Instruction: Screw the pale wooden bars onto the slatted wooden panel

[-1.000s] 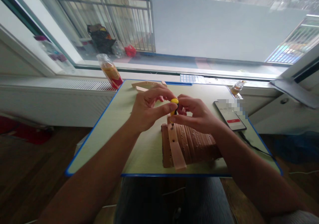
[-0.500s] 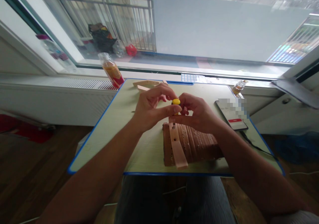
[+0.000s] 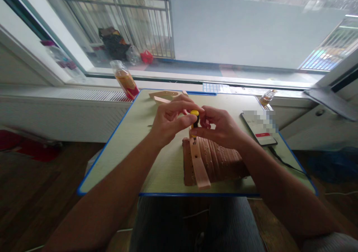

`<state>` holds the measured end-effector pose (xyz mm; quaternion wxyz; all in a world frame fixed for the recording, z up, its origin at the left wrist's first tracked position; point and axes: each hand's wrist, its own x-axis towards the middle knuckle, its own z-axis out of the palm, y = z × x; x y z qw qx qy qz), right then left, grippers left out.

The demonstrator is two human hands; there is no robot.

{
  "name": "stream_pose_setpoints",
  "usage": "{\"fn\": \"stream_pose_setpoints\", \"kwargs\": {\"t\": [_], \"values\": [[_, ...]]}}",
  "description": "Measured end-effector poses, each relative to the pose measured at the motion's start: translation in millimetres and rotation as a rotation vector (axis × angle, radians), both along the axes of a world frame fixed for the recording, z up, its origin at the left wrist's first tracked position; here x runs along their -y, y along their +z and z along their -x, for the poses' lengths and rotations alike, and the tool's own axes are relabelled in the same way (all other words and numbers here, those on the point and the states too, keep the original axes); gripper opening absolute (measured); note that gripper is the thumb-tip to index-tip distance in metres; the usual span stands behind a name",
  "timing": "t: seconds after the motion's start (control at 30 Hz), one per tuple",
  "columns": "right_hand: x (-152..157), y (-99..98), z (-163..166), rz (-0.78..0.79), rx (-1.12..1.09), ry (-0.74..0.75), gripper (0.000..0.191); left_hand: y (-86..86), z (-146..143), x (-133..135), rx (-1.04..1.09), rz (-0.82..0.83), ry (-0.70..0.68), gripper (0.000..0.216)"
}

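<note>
A small screwdriver (image 3: 195, 122) with a yellow and black handle stands nearly upright, its tip at a hole in a light wooden strip (image 3: 201, 173). My left hand (image 3: 176, 117) grips the handle near its top with thumb and fingers. From the other side, my right hand (image 3: 216, 127) pinches the lower part of the handle. The strip lies across the left end of a brown ridged block (image 3: 220, 160) dotted with small holes. A second dark hole shows in the strip nearer to me.
More wooden pieces (image 3: 162, 95) lie at the table's far side. A phone (image 3: 260, 130) with a dark strap is at the right. A drink bottle (image 3: 124, 80) stands by the window, and a smaller bottle (image 3: 267, 97) is at the far right corner. The table (image 3: 120, 162) has a blue edge.
My left fingers have shifted on the screwdriver handle, so more of its black and yellow side shows. The wooden strip and the block have stayed in place.
</note>
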<state>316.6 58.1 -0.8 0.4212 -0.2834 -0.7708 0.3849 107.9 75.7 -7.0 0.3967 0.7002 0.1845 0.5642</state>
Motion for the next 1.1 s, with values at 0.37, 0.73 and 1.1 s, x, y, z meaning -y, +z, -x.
{"fn": "stream_pose_setpoints", "kwargs": {"t": [0.37,0.73,1.1], "values": [[-2,5.2,-3,0.075,-0.019,0.061,0.028,-1.5,0,-3,-0.015,-0.047,0.013,0.022],[-1,0.2,-2,0.069,0.006,0.006,0.035,-1.7,-1,1,-0.011,-0.032,0.036,0.025],[-2,3.5,-4,0.158,-0.014,0.118,0.03,1.9,-1,3,-0.02,-0.054,0.052,0.018]]}}
